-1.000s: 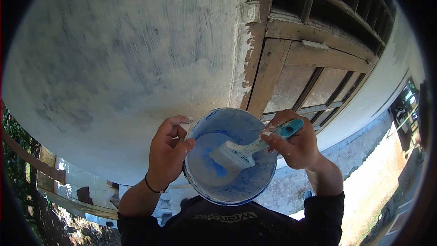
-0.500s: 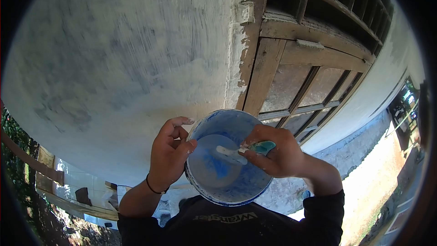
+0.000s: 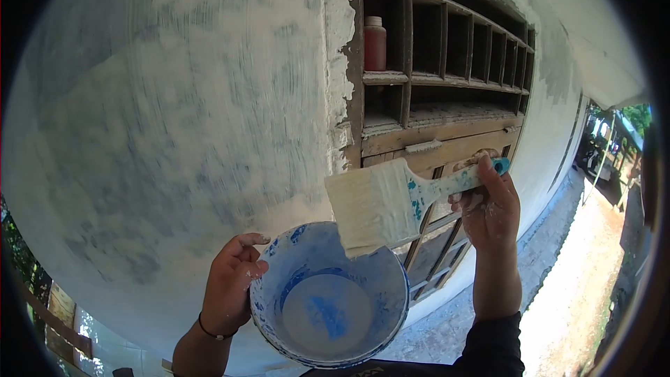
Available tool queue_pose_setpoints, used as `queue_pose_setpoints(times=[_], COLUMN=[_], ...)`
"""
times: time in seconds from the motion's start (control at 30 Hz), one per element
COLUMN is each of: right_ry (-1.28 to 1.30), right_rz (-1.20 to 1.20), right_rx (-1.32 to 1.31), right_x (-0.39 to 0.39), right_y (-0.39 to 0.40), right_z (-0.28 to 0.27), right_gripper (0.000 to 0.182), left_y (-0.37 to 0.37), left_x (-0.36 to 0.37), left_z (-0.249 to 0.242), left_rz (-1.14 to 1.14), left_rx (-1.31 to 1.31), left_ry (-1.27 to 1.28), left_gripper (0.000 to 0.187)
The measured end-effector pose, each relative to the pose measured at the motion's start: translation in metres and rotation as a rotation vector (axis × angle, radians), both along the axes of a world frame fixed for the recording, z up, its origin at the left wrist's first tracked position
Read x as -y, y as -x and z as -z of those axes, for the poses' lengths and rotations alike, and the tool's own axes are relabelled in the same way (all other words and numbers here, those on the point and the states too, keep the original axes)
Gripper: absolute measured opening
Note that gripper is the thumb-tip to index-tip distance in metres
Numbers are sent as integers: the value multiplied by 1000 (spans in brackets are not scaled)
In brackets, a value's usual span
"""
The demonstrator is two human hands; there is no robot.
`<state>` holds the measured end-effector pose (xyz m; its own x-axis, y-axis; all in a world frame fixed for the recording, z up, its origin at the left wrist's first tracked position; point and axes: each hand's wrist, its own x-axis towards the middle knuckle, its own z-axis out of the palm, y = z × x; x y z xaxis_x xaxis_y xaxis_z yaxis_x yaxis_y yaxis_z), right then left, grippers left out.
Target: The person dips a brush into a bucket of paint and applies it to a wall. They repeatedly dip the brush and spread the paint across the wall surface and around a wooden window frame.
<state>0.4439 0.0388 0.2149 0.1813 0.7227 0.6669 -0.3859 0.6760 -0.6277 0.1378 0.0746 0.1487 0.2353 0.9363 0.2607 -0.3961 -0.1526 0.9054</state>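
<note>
My right hand (image 3: 490, 209) grips the handle of a wide paintbrush (image 3: 377, 206). The brush's broad bristles are coated in whitish paint and point left, above the bucket's far rim. Teal specks dot its pale handle. A paint bucket (image 3: 272, 307) is tilted toward me at the bottom centre, its inside streaked blue and white. Pale paint (image 3: 328, 314) with a vivid blue patch lies in the bottom. My left hand (image 3: 234, 276) is at the bucket's left rim, thumb against the edge and fingers curled. Part of its grip is hidden.
A wall (image 3: 188, 126) with streaky whitish paint fills the left. Right of it stands a wooden window frame (image 3: 447, 139) with dark cubbyholes, one holding a reddish bottle (image 3: 375, 43). A sunlit path (image 3: 558, 293) runs along the right, with greenery at the left edge.
My right hand has lifted the paintbrush out of the bucket and swung it up to the right, bristles now showing. The view has tilted up; the bucket and left hand appear lower.
</note>
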Motion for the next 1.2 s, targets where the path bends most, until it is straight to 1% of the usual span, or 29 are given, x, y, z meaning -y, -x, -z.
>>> queue_pose_setpoints(times=[0.07, 0.1, 0.13, 0.2, 0.23, 0.27, 0.33, 0.37, 0.4, 0.47, 0.5, 0.57, 0.67, 0.73, 0.8, 0.83, 0.87, 0.93, 1.0, 1.07, 1.2], right_ry=[-32, -140, -170, -314, -380, -407, -573, -630, -647, -748, -764, -869, -953, -978, -1026, -1045, -1053, -894, -947, -947, -966], right_rz=[106, 32, 36, 156, 221, 219, 281, 319, 314, 473, 469, 638, 637, 613, 684, 736, 731, 859, 872, 1024, 1054], right_rx=[-157, -104, -106, -167, -157, -160, -67, 4, 1, 133, 128, 145, 209, 190, 140, 113, 110, 34, 47, 83, 83], right_x=[0, -6, -7, -9, -9, -11, -15, -15, -16, -19, -21, -25, -30, -37, -42, -43, -41, -33, -41, -44, -54], right_y=[0, -13, -12, -9, -6, -4, -4, -4, -4, -3, -1, 3, 3, 4, 9, 15, 26, 44, 48, 55, 70], right_z=[-21, -25, -36, -61, -74, -88, -117, -132, -147, -176, -190, -217, -253, -275, -292, -297, -300, -303, -312, -319, -340], right_gripper=[20, 21, 21, 22, 24, 24, 25, 24, 24, 23, 23, 25, 29, 28, 25, 22, 22, 13, 13, 12, 12], left_y=[7, 11, 14, 20, 23, 27, 36, 43, 49, 59, 63, 72, 79, 85, 85, 85, 86, 91, 97, 105, 115], left_x=[-3, -4, -3, 0, 2, 4, 6, 6, 7, 11, 14, 20, 27, 34, 36, 37, 36, 35, 32, 30, 31], left_z=[-16, -25, -33, -51, -59, -66, -74, -75, -75, -73, -72, -71, -71, -74, -76, -75, -74, -67, -61, -60, -61], left_rz=[5, 28, 50, 48, 40, 40, -8, -6, -12, -73, -79, -160, -238, -240, -233, -280, -326, -340, -348, -390, -423], left_rx=[-15, -7, -1, 10, 22, 22, -2, 5, 7, -23, -22, -37, -25, -29, -36, -10, 17, 9, -2, 6, 19], left_ry=[-58, -37, -13, -43, -39, -65, -77, -76, -93, -119, -135, -167, -143, -142, -147, -146, -144, -193, -238, -239, -236], left_gripper=[32, 31, 31, 30, 30, 30, 30, 31, 31, 30, 30, 30, 30, 30, 30, 30, 30, 32, 33, 31, 28])
